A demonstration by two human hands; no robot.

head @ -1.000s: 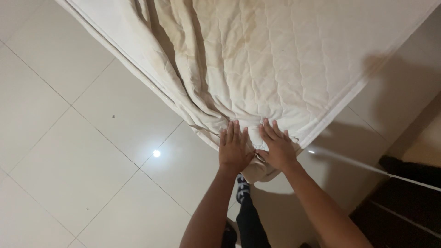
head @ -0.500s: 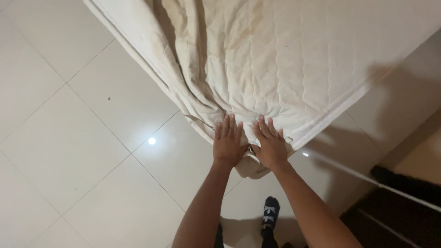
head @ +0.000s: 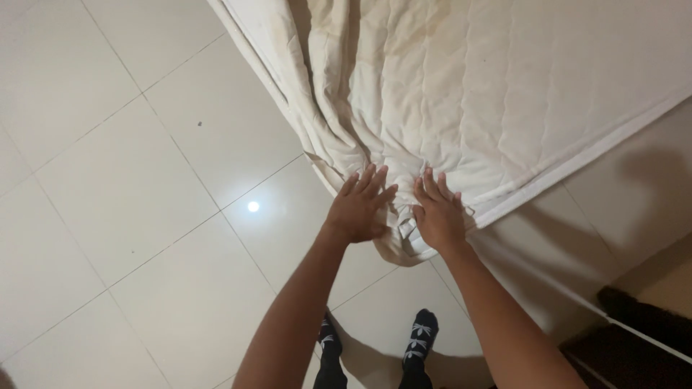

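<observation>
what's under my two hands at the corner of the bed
Both the left hand and right hand rest on bunched cream quilted cover. What lies beneath it is hidden.

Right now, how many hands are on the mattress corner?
2. The left hand lies flat on the bunched cover at the mattress corner; the right hand lies flat beside it. None seems hidden.

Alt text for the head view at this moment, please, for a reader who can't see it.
Seen from above, a person's left hand and right hand lie flat, fingers spread, on the bunched corner of a cream quilted mattress cover. The corner hangs over a glossy white tiled floor, and the person's dark patterned socks show below.
</observation>
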